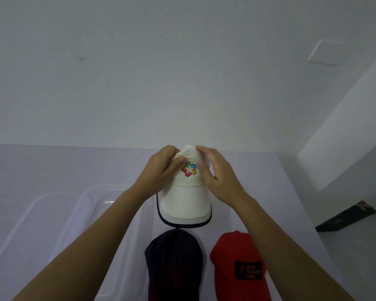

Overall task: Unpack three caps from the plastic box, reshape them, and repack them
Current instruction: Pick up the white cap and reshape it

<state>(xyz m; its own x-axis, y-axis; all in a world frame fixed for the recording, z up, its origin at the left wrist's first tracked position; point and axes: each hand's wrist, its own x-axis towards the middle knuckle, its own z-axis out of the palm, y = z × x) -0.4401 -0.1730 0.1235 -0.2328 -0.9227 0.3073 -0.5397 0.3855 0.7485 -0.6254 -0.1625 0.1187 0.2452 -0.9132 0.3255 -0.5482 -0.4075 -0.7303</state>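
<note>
Just right of the plastic box [52, 213], the white cap [185, 205] stands upright over the table [269, 181], brim toward the person. Both the left hand [161, 170] and right hand [217, 177] grip its crown, fingers [178, 162] curled and pinching the fabric. Also right of the box, nearer the person, lie the navy cap [174, 257] and red cap [232, 253].

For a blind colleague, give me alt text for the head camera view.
The left hand and right hand grip the crown of a white cap with a colourful logo over a pale table. A navy cap and a red cap lie nearer; a clear plastic box sits left.
</note>
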